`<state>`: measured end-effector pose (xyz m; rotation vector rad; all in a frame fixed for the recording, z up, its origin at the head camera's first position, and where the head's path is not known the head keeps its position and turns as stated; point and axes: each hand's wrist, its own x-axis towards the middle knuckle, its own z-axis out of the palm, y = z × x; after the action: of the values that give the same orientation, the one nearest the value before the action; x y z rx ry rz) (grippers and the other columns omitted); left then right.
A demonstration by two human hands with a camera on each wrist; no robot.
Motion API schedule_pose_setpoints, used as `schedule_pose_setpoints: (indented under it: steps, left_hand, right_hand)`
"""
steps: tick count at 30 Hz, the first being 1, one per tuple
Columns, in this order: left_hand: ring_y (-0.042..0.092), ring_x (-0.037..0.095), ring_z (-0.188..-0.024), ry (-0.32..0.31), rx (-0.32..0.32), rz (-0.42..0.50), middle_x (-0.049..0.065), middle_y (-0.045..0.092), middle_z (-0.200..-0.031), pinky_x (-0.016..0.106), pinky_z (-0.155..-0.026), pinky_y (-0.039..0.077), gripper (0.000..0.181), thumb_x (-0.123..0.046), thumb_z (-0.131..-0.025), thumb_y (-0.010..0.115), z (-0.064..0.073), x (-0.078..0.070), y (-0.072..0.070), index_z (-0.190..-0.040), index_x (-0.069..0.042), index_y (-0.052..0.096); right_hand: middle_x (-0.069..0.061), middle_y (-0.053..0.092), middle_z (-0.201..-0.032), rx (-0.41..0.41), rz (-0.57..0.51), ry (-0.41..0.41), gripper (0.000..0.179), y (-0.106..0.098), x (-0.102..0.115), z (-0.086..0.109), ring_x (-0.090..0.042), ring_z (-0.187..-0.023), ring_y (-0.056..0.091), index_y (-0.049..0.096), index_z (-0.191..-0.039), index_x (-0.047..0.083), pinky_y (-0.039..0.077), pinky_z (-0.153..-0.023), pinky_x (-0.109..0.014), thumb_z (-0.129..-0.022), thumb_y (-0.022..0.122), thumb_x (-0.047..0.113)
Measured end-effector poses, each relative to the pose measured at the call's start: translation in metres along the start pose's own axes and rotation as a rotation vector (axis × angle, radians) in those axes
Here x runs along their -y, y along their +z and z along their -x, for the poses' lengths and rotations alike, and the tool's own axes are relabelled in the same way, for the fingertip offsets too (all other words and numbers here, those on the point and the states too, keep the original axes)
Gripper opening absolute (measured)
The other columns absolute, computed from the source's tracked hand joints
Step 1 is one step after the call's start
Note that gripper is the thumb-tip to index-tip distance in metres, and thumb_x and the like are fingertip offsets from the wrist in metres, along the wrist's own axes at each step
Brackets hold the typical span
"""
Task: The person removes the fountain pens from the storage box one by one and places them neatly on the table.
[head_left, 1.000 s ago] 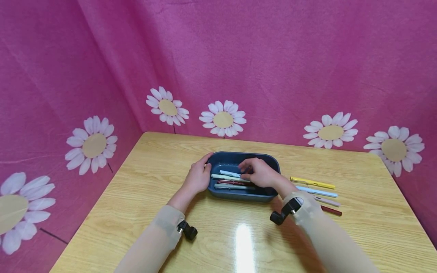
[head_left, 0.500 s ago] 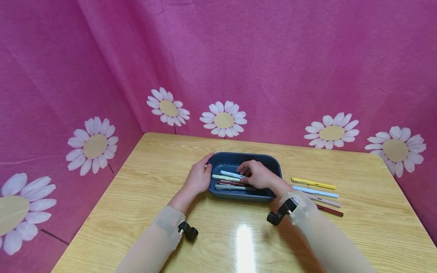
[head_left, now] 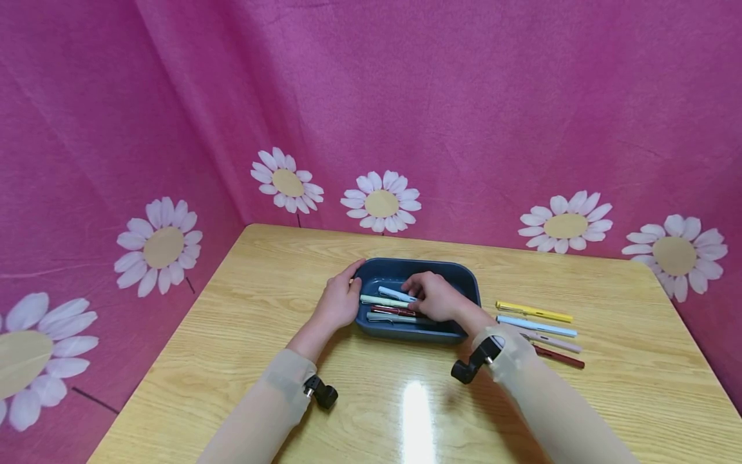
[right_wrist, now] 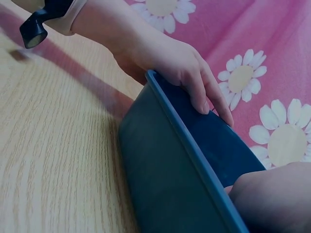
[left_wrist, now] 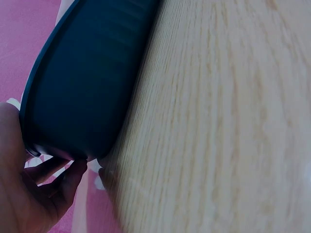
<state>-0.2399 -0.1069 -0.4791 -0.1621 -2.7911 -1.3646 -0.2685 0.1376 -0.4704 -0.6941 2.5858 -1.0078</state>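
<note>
In the head view, my left hand [head_left: 339, 300] grips the left end of a dark blue plastic box [head_left: 417, 336], thumb over the rim. The left wrist view shows fingers of that hand [left_wrist: 41, 194] against the end wall. My right hand [head_left: 438, 296] reaches into the box and pinches a light blue pen [head_left: 394, 294], whose right end the fingers hide. Below it inside lie a pale green pen [head_left: 382, 301], a dark red pen [head_left: 394, 310] and a grey pen [head_left: 397, 319]. The right wrist view shows the right hand [right_wrist: 279, 194] low at the edge, with the pens hidden.
Right of the box, on the wooden table [head_left: 371, 399], lie a yellow pen [head_left: 534, 312], a light blue pen [head_left: 537, 326], a pale mauve pen [head_left: 553, 341] and a dark red pen [head_left: 558, 356]. A pink curtain [head_left: 452, 129] with daisies hangs behind.
The light blue pen in the box has shifted slightly right and tilted more, its left end now higher. My right hand has edged slightly left; the left hand keeps its grip.
</note>
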Motion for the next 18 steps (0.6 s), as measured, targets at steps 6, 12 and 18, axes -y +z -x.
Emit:
schedule_pose_setpoints:
  steps: [6, 12, 18]
  left_hand:
    - [0.048, 0.037, -0.143, 0.003, 0.002, 0.006, 0.017, 0.055, -0.154, 0.055, -0.118, 0.037, 0.048, -0.017, -0.113, 0.043, -0.001, 0.002, 0.001, -0.161, -0.016, 0.048]
    - [0.050, 0.035, -0.142, 0.023, 0.002, 0.009, 0.019, 0.056, -0.153, 0.054, -0.118, 0.038, 0.048, -0.015, -0.113, 0.043, -0.001, 0.002, 0.000, -0.161, -0.015, 0.048]
    - [0.051, 0.033, -0.141, 0.025, 0.001, 0.010, 0.019, 0.056, -0.152, 0.051, -0.118, 0.038, 0.048, -0.015, -0.113, 0.044, -0.001, 0.002, 0.000, -0.160, -0.015, 0.048]
  right_hand:
    - [-0.007, 0.068, -0.103, -0.017, 0.007, 0.001, 0.025, -0.001, 0.001, 0.001, -0.021, -0.096, 0.063, 0.073, -0.119, 0.000, 0.055, -0.091, -0.043, -0.095, 0.074, -0.003]
    - [-0.010, 0.069, -0.110, -0.025, 0.019, -0.029, 0.025, -0.007, 0.007, 0.006, -0.022, -0.097, 0.062, 0.073, -0.122, 0.000, 0.054, -0.090, -0.043, -0.098, 0.068, -0.005]
    - [-0.010, 0.067, -0.114, -0.045, 0.044, -0.069, 0.025, -0.015, 0.017, 0.015, -0.023, -0.096, 0.056, 0.075, -0.122, 0.001, 0.048, -0.082, -0.038, -0.100, 0.064, -0.004]
